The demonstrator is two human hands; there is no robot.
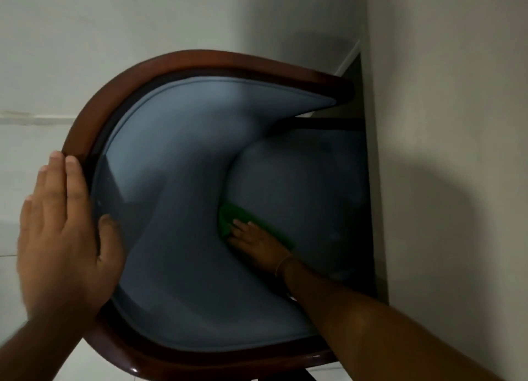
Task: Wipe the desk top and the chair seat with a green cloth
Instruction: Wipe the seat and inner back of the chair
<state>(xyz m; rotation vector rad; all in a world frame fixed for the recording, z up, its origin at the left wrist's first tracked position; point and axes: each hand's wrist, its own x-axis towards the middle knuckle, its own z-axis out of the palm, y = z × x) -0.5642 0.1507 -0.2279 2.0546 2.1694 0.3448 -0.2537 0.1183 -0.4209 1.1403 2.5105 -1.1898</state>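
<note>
I look straight down on a chair with a curved brown wooden frame (pixel 120 80) and blue-grey padding. Its seat (pixel 300 177) lies at the right, partly tucked under the pale desk top (pixel 451 123). My right hand (pixel 254 237) lies flat on the green cloth (pixel 228 217), pressing it onto the seat where the seat meets the padded backrest (pixel 177 157). Most of the cloth is hidden under the hand. My left hand (pixel 65 226) holds the top rail of the backrest, fingers outside and thumb on the padding.
A white tiled floor (pixel 34 140) lies to the left of the chair. The desk edge (pixel 371 180) runs top to bottom just right of the seat. A thin bracelet (pixel 281 265) circles my right wrist.
</note>
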